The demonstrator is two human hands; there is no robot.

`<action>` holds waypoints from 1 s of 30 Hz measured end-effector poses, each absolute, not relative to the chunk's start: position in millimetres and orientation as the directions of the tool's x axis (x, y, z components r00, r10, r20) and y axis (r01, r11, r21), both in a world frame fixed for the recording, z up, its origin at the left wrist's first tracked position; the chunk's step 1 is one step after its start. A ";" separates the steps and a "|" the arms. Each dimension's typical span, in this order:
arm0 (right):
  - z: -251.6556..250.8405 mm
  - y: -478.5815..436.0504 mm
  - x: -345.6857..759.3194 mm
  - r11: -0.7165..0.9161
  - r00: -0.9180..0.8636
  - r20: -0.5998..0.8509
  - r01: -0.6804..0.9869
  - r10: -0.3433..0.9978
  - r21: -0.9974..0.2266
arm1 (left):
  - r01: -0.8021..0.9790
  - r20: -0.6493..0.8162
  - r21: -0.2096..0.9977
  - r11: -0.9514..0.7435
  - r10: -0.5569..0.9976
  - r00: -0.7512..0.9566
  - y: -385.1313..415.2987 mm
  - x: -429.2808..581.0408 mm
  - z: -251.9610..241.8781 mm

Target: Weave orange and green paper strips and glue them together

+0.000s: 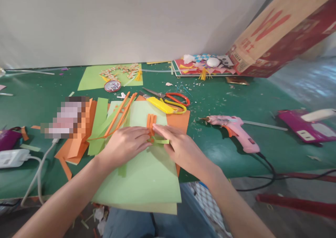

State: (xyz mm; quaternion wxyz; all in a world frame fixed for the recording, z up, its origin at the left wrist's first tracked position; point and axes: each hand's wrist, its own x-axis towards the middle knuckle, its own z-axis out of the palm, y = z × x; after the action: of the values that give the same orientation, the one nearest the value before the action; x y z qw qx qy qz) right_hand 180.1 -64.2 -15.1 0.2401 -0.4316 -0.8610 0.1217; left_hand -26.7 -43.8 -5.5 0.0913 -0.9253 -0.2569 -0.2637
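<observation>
Clock centred on the orange strips (151,120), twelve toward the wall. The strips stand side by side right between my hands, over the pale green sheets (147,186). My left hand (128,141), at about eight, has its fingers together and thumb close under them, tips clamped on the strips' left edge. My right hand (181,145), around four, touches the strips' right side with its fingertips; thumb mostly hidden, so I can't tell if that grip is closed. A short green strip (163,141) runs out at four from the orange ones and ends against my right hand.

Containers: the red-rimmed round dish (112,86), between ten and eleven, holds small dark and white bits. The paper bag (278,38) leans at two; can't see inside.

Edges and room: the wall (110,24) closes off twelve. At six the sheets overhang the near edge of the green table (220,168). Just beyond the strips, between twelve and one, lie the yellow cutter (159,105) and the scissors (178,96), the two overlapping. Nine is crowded: loose green paper (99,117), folded orange paper (81,140), then a phone (68,117), screen pixelated. At three, bare tabletop separates my right hand from the pink glue gun (233,126), whose nozzle points back toward me.
</observation>
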 end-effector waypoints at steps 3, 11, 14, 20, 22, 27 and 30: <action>-15.0 -64.7 179.8 0.591 -0.505 0.307 0.684 0.806 -0.427 | 0.513 0.543 -0.051 -0.857 0.408 0.734 -43.9 -26.2 -4.4; -16.5 -67.1 181.5 0.610 -0.517 0.324 0.662 0.792 -0.435 | 0.508 0.534 -0.087 -0.857 0.391 0.750 -44.5 -25.0 -2.5; -17.7 -67.1 181.7 0.622 -0.526 0.332 0.678 0.783 -0.392 | 0.509 0.528 -0.087 -0.856 0.393 0.753 -44.6 -25.1 -3.2; -18.0 -67.5 180.0 0.617 -0.527 0.326 0.711 0.785 -0.337 | 0.522 0.515 -0.090 -0.848 0.409 0.753 -45.1 -24.7 -4.4; -18.1 -67.8 179.7 0.625 -0.531 0.337 0.710 0.778 -0.324 | 0.525 0.512 -0.094 -0.846 0.411 0.754 -45.2 -24.5 -4.4; -19.2 -68.3 180.8 0.624 -0.530 0.339 0.718 0.777 -0.308 | 0.523 0.524 -0.109 -0.846 0.398 0.753 -45.2 -24.6 -4.9; -19.7 -68.5 181.4 0.623 -0.526 0.343 0.720 0.778 -0.306 | 0.528 0.527 -0.121 -0.841 0.396 0.752 -45.0 -24.9 -5.7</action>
State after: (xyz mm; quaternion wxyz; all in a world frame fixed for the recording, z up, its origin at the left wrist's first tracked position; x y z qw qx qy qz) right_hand 181.4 -68.5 -19.7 0.2282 -0.4298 -0.8713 0.0631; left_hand -24.9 -45.0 -5.7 0.1325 -0.9265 -0.2492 -0.2488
